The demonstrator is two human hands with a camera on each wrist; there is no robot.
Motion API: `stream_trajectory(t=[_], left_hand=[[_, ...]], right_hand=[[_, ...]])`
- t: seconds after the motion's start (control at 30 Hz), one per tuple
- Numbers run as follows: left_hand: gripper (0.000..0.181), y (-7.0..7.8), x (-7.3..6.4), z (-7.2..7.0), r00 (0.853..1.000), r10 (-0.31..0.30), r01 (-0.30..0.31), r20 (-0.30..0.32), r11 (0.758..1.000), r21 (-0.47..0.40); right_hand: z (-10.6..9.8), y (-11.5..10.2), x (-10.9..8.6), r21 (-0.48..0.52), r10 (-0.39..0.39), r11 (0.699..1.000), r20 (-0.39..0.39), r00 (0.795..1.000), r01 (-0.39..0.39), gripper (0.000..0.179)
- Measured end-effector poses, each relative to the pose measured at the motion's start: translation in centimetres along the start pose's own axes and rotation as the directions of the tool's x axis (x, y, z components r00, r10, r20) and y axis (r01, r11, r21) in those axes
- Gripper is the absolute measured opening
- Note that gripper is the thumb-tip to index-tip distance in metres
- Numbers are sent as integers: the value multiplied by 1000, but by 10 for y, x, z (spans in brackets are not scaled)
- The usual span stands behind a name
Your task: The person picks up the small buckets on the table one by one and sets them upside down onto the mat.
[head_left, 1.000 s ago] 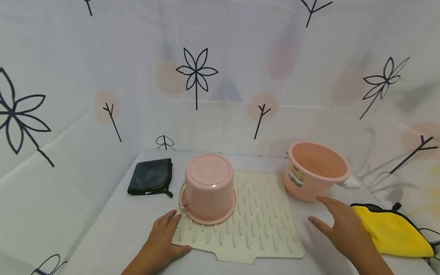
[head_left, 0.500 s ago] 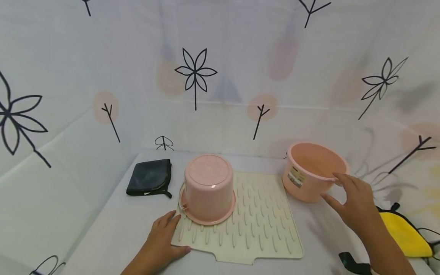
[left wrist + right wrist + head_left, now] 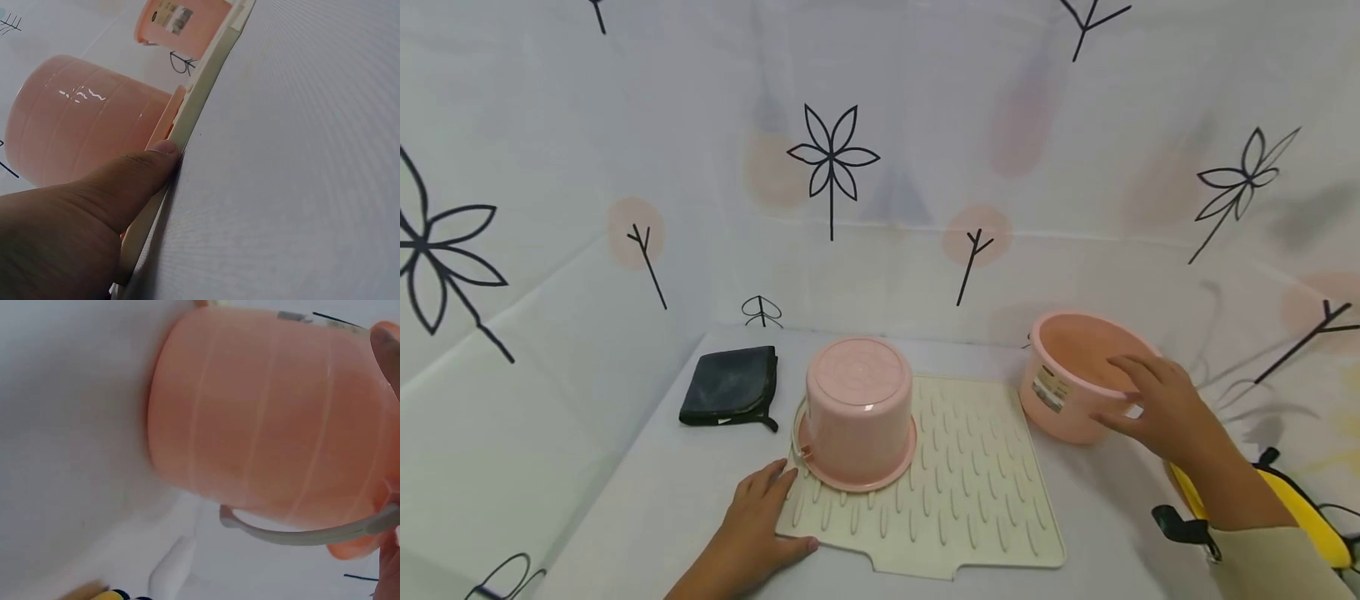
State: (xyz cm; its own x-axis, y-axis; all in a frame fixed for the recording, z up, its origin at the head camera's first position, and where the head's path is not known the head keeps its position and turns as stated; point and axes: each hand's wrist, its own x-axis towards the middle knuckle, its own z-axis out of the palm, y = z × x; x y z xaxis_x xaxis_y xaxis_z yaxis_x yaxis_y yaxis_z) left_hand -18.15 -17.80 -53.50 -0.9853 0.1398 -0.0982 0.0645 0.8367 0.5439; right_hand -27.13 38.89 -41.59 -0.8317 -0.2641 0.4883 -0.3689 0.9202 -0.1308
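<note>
A cream drying mat (image 3: 977, 492) with raised ridges lies on the white table. On its left part stands an upside-down pink bucket (image 3: 859, 417). My left hand (image 3: 752, 517) rests at the mat's near left corner, fingers along the left edge and thumb against the front edge. In the left wrist view the thumb (image 3: 134, 178) touches the mat's rim. At the right, an upright pink bucket (image 3: 1075, 408) with a label stands on the table. My right hand (image 3: 1172, 412) grips its near rim, fingers over the inside and thumb outside. A pale handle (image 3: 300, 536) hangs along this bucket.
A folded black pouch (image 3: 730, 385) lies left of the mat. Partly behind my right forearm is a yellow item with black trim (image 3: 1296, 508). Patterned cloth (image 3: 887, 208) closes off the back and sides.
My right hand has moved from in front of the right bucket up to its rim, and its fingers now reach over it. My left hand and both buckets have stayed in place.
</note>
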Motion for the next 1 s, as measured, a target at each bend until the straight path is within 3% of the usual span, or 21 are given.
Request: stream_trajectory(t=[0.17,0.27,0.5,0.8,1.0], left_hand=[[111,1,-1,0,1000,4,-4,-1,1000,-9],[111,1,-2,0,1000,7,-7,5,1000,-12],[110,1,1,-1,1000,19,-19,-7,999,26],[112,0,3,-2,1000,11,-12,6,1000,16],[111,-2,2,-1,1000,26,-26,2,1000,6]], right_hand=[[6,4,7,-14,32,999,83,996,-31,87],[11,9,7,-38,24,999,81,996,-21,82],[24,16,12,-115,-111,988,-98,989,100,47],[32,16,5,-195,-98,979,-204,974,57,65],[36,15,1,-230,-200,964,-302,932,132,75]])
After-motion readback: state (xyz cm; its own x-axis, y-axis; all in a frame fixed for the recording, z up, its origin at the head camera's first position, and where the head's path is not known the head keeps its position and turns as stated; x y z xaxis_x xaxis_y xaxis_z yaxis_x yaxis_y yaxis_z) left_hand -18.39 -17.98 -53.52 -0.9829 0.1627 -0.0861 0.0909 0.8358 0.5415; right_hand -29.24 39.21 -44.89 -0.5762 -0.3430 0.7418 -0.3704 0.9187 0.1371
